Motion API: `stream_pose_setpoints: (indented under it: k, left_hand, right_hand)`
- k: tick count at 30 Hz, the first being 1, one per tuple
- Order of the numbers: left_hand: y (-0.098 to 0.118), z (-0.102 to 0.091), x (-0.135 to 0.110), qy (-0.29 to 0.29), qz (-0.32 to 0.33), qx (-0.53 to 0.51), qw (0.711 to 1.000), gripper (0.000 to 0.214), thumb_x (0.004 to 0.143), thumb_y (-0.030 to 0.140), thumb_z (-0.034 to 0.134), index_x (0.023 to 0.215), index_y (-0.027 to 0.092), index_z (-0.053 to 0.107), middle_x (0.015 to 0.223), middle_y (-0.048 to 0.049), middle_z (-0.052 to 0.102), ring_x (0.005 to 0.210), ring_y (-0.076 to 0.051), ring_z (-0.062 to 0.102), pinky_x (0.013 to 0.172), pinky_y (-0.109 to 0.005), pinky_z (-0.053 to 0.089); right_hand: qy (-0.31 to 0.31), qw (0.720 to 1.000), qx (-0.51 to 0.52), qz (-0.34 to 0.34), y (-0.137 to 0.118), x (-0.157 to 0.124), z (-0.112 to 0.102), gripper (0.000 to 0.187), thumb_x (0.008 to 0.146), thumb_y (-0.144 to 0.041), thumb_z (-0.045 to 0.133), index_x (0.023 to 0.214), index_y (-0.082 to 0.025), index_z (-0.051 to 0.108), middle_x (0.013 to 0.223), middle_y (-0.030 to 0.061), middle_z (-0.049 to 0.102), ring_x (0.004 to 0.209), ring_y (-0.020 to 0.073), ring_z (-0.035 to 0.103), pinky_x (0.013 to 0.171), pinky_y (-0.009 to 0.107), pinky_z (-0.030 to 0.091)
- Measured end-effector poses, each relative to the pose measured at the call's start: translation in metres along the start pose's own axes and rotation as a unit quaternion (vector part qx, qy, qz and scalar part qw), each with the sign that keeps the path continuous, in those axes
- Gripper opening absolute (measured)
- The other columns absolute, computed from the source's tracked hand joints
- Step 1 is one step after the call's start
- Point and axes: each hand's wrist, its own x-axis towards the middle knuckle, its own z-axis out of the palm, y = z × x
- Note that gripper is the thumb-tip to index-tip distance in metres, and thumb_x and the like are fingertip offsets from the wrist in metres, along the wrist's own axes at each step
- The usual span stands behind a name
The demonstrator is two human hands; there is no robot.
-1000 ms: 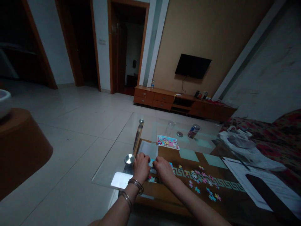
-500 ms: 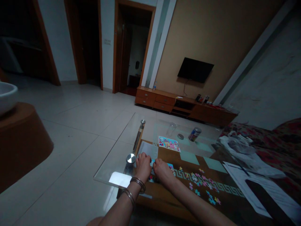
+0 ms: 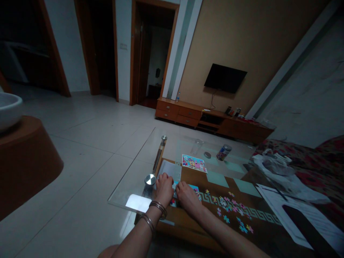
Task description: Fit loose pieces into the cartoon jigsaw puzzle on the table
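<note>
A partly assembled jigsaw puzzle (image 3: 195, 188) with blue areas lies on the glass table, largely covered by my hands. My left hand (image 3: 165, 188), with metal bangles on its wrist, has its fingers curled down at the puzzle's left part. Close beside it, my right hand (image 3: 186, 196) is also closed, fingertips bent onto the puzzle. Any single piece between the fingers is hidden. Several loose puzzle pieces (image 3: 243, 227) are scattered right of my right hand. A colourful cartoon picture card (image 3: 195, 163) lies just beyond the puzzle.
Behind the card stand a printed can (image 3: 224, 152) and a clear jar (image 3: 197, 146), with a round lid (image 3: 207, 154) between them. Papers (image 3: 288, 218), a long dark object (image 3: 303, 225) and a plastic bag (image 3: 290, 179) occupy the right. The glass table's edge (image 3: 131, 167) is at left.
Both hands stay at the puzzle in nearly the same curled pose. The whole view has shifted very slightly; no piece has visibly moved.
</note>
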Motion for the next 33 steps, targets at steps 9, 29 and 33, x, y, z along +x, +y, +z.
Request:
stream_pose_setpoints:
  k: [9,29,33]
  left_hand:
    - [0.0,0.001,0.0,-0.001,0.0,0.002,1.0,0.021,0.077,0.009,0.054,0.093,0.019,0.063,0.106,-0.0069,0.053,0.107,-0.022,0.044,0.092,-0.033,0.03]
    - [-0.003,-0.006,0.01,0.034,-0.044,-0.183,0.982,0.021,0.079,0.011,0.05,0.095,0.018,0.062,0.11,-0.0089,0.055,0.116,-0.024,0.042,0.098,-0.037,0.031]
    - [0.005,-0.006,0.011,-0.025,-0.066,-0.324,0.943,0.028,0.09,0.033,0.04,0.086,0.015,0.061,0.079,-0.005,0.06,0.075,-0.017,0.058,0.068,-0.029,0.046]
  right_hand:
    - [-0.037,0.999,-0.036,0.0,0.002,0.0,-0.003,0.021,0.082,-0.003,0.052,0.097,-0.01,0.066,0.095,0.0119,0.065,0.092,0.0228,0.057,0.078,0.029,0.044]
    - [0.111,0.98,0.059,0.152,0.011,0.0,-0.018,0.02,0.09,-0.018,0.051,0.077,-0.016,0.066,0.078,0.0058,0.065,0.077,0.0178,0.06,0.068,0.026,0.04]
    - [0.197,0.975,0.083,0.068,0.015,-0.007,-0.023,0.02,0.091,-0.017,0.048,0.085,-0.015,0.068,0.081,0.007,0.065,0.079,0.0179,0.058,0.072,0.026,0.042]
